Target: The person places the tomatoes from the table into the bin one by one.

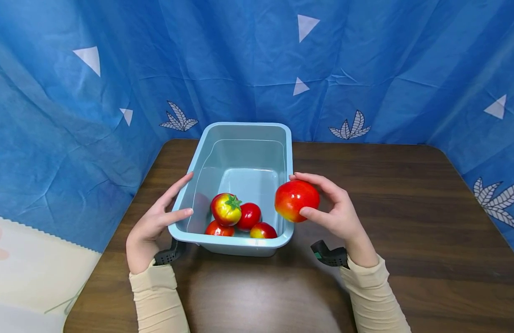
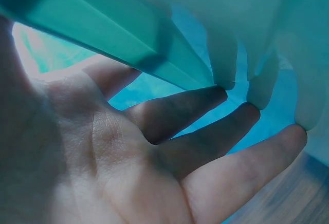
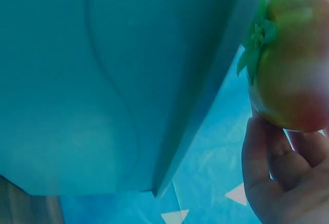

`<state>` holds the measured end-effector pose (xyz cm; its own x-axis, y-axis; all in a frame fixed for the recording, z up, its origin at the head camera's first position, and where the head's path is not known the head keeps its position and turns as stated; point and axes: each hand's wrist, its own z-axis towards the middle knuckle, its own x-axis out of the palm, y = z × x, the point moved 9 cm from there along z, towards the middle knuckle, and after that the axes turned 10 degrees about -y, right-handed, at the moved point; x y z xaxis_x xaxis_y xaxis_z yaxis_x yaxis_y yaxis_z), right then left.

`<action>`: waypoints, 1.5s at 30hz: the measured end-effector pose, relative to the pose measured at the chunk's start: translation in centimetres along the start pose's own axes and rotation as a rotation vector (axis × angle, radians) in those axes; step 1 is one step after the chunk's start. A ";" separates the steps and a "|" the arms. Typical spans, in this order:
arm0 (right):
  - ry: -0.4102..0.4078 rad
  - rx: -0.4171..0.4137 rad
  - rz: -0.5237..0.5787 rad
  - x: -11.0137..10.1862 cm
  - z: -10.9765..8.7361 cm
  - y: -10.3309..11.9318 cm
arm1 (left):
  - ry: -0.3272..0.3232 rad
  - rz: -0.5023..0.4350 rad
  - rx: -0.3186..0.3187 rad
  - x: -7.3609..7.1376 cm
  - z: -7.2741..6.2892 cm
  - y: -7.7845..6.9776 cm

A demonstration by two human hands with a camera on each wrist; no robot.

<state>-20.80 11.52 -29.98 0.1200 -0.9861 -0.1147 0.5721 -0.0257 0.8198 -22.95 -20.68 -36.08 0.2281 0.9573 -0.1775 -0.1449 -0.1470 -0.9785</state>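
In the head view, my left hand point(image 1: 153, 219) holds the left side of a light-blue plastic bin point(image 1: 284, 138), thumb over the rim. The left wrist view shows its fingertips against the bin's outer wall. My right hand point(image 1: 333, 208) grips a shiny red tomato point(image 1: 296, 199) at the bin's right rim, thumb on the near side. In the right wrist view, the green leafy top of this tomato point(image 3: 293, 59) faces the bin. Inside the bin's near end lie a red-yellow tomato point(image 1: 225, 209) with a green star-shaped top and several smaller red fruits point(image 1: 249, 216).
The bin stands on a dark brown wooden table point(image 1: 398, 208). A blue curtain point(image 1: 248, 60) with white triangles and leaf prints hangs behind and at the sides. Pale cloth point(image 1: 32, 273) lies at the left. Each wrist wears a black camera mount point(image 1: 329, 254).
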 end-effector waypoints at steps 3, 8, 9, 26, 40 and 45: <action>0.006 0.001 0.000 0.6 -0.1 0.1 | -0.002 -0.003 -0.009 0.0 0.0 0.1; 0.023 0.000 0.010 1.6 -0.2 0.2 | -0.003 -0.006 -0.008 -0.1 -0.1 0.1; 0.027 -0.002 0.009 1.8 -0.2 0.2 | -0.003 -0.006 -0.008 -0.1 -0.1 0.1; 0.075 -0.016 -0.032 3.4 -0.5 0.3 | -0.004 -0.013 -0.025 -0.2 0.1 0.4; 0.155 -0.013 -0.073 5.0 -1.0 0.0 | 0.000 -0.015 -0.030 -0.2 0.1 0.5; 0.185 -0.049 -0.092 5.3 -1.0 0.2 | -0.002 -0.020 -0.033 -0.2 0.1 0.5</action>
<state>-19.21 6.49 -30.97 0.2100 -0.9328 -0.2929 0.6257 -0.1020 0.7733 -23.16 -20.89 -36.56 0.2290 0.9605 -0.1580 -0.1081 -0.1362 -0.9848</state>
